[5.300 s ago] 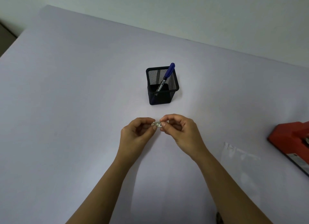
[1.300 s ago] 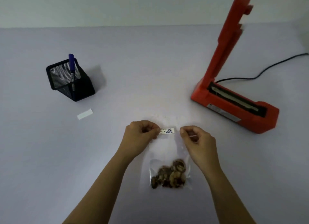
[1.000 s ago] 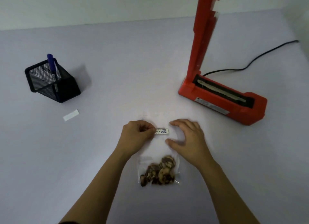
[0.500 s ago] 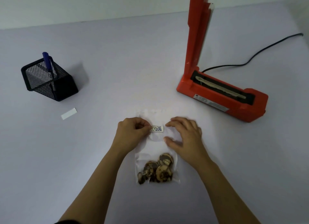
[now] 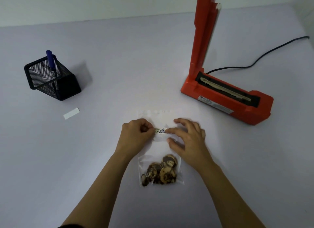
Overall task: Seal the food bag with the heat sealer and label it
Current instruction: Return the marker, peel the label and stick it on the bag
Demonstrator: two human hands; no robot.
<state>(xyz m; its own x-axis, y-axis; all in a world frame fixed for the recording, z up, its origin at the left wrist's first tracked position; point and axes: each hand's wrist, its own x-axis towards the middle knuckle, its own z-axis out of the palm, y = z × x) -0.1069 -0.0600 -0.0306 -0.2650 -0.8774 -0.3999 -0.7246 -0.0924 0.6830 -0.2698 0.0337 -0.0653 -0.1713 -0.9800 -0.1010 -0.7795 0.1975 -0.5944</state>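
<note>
head view: the food bag (image 5: 159, 147) lies flat on the desk (image 5: 119, 57), midway across and toward the near edge, with the biscuits (image 5: 161, 173) bunched at the end nearest me. my left hand (image 5: 136, 136) pinches the left end of the label (image 5: 159, 131), which sits across the bag's upper half. my right hand (image 5: 188, 139) is spread, straight fingers pressing film and the label's right end. the film looks thin, limp and slick, so i judge it wrinkles easily: pin it flat and stay off the brittle biscuits.

left: pen holder (image 5: 52, 79) | right: heat sealer (image 5: 226, 98), arm upright | passage: table (image 5: 136, 66) between them
</note>
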